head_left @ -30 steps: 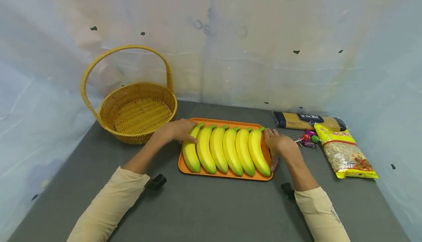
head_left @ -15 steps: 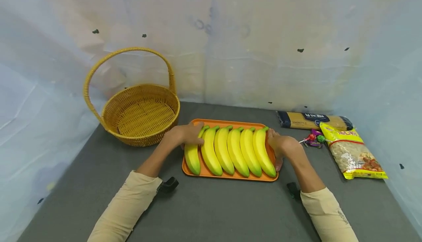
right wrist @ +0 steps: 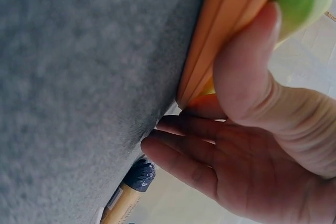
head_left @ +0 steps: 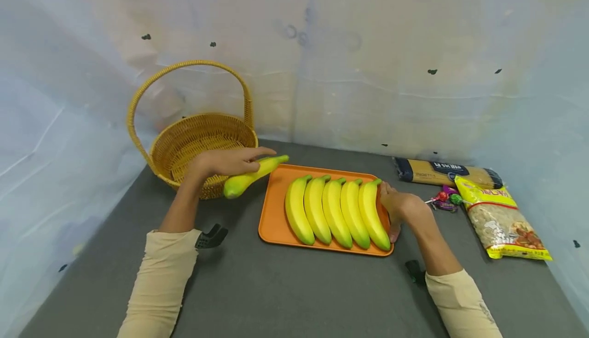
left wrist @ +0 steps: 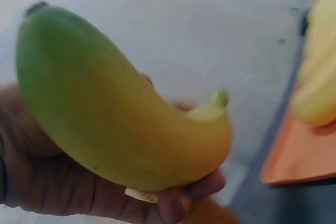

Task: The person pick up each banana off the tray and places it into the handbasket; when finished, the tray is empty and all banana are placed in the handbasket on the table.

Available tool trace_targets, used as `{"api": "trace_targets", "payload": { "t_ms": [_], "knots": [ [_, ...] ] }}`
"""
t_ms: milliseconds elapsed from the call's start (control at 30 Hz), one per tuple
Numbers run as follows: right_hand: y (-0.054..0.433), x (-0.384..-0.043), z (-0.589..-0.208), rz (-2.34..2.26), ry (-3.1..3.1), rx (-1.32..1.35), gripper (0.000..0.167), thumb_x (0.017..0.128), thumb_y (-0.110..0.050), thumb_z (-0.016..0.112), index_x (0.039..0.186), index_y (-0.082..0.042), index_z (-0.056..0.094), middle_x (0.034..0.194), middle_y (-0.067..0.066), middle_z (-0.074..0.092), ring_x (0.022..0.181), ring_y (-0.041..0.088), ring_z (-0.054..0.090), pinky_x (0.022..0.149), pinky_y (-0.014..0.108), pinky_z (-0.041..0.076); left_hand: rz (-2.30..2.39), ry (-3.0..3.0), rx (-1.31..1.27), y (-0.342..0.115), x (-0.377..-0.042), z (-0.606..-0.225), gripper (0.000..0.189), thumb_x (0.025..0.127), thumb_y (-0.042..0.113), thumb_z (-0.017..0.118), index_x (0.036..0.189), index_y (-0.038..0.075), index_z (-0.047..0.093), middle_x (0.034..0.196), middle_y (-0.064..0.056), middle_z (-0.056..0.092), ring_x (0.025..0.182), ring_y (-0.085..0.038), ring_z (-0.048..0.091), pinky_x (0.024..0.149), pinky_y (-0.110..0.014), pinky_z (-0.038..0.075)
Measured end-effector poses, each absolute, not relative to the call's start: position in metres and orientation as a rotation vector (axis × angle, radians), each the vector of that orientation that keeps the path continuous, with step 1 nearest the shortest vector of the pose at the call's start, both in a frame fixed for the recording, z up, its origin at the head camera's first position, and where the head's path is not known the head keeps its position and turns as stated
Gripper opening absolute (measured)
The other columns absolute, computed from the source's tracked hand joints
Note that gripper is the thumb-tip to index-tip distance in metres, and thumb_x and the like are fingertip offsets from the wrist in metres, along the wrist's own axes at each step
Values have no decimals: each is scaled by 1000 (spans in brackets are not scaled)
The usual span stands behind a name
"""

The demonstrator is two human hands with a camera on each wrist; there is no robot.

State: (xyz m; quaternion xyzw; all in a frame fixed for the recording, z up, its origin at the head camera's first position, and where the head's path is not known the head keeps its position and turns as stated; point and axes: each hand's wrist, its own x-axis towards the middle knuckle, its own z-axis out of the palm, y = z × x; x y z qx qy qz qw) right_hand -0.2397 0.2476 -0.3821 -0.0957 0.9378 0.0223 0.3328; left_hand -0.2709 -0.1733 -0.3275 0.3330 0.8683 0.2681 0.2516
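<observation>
My left hand [head_left: 225, 163] grips a yellow banana [head_left: 252, 175] with a greenish tip, held between the wicker basket [head_left: 250, 141] and the orange tray [head_left: 276, 220]. In the left wrist view the fingers wrap beneath this banana [left wrist: 121, 108], its stem pointing away from the palm. Several more bananas [head_left: 322, 210] lie side by side on the tray, leaving its left end bare. My right hand [head_left: 402, 207] rests against the tray's right side. The right wrist view shows its thumb [right wrist: 247, 66] along the tray's rim [right wrist: 215, 40] and its other fingers fairly straight by the corner.
The basket's tall arched handle [head_left: 198, 63] rises behind my left hand. At the right lie a spaghetti pack [head_left: 428, 173], some lollipops and wrapped candies [head_left: 446, 199], and a yellow food bag [head_left: 501, 220]. Pale sheeting [head_left: 368, 62] closes off the back and sides of the grey table [head_left: 285, 297].
My left hand has lifted the leftmost banana off the tray and moved it left toward the basket, tilting it sideways. My right hand stays at the tray's right side.
</observation>
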Motion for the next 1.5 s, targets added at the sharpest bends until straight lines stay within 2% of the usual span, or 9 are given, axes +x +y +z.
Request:
{"api": "trace_targets", "payload": {
  "t_ms": [100,233,500,733,833,967,1200,1333,1500],
  "knots": [
    [248,-239,-382,37,2451,-243,149,61,-23,102,161,16,-2,169,38,2,159,53,13,128,65,22,816,2353,939,-200,-269,-318,50,115,21,33,165,17,32,172,-14,29,161,-40,24,127,-64,25],
    [248,-236,-382,22,2450,-236,151,60,-24,102,161,15,-3,170,38,0,159,53,13,127,66,22,841,2500,906,-233,-265,-315,45,116,25,32,159,22,44,168,-12,39,157,-40,33,124,-65,29],
    [247,-232,-381,33,2449,-267,151,59,-24,102,160,16,-2,169,39,2,158,53,14,127,66,22,722,2885,601,-276,-282,-332,45,115,23,37,156,10,48,161,-25,45,126,-46,57,109,-64,43],
    [243,-233,-380,15,2447,-267,150,61,-23,102,160,16,-3,169,40,1,159,53,13,127,66,22,560,3055,300,-297,-296,-342,53,109,16,49,160,6,40,151,-38,47,143,-59,34,112,-70,36],
    [242,-233,-380,9,2450,-266,150,60,-22,102,160,17,-2,169,40,1,158,54,13,127,66,22,483,3079,272,-299,-298,-350,54,104,8,51,158,3,43,140,-41,54,133,-59,42,102,-66,43],
    [244,-233,-380,12,2451,-270,149,61,-21,102,160,18,-2,168,40,0,158,55,13,127,66,22,423,3082,188,-301,-302,-366,55,99,-1,55,154,2,48,137,-38,58,130,-58,46,107,-67,45],
    [250,-230,-380,-11,2437,-252,149,61,-22,101,160,18,-4,168,40,-2,158,55,12,127,67,20,400,3016,73,-300,-300,-387,53,100,-1,61,152,6,52,151,-38,41,134,-59,43,108,-70,44],
    [252,-231,-380,-11,2430,-257,149,61,-21,101,160,17,-4,168,41,-3,158,56,10,127,68,19,342,3067,47,-299,-298,-393,55,99,3,69,151,9,55,164,-31,31,147,-62,25,117,-78,25],
    [251,-232,-381,-19,2425,-271,150,61,-22,101,160,17,-4,168,41,-3,157,57,10,126,69,18,406,3213,-92,-297,-294,-394,71,94,-2,73,157,16,47,172,-27,7,150,-63,7,112,-83,13]
  ]
}}
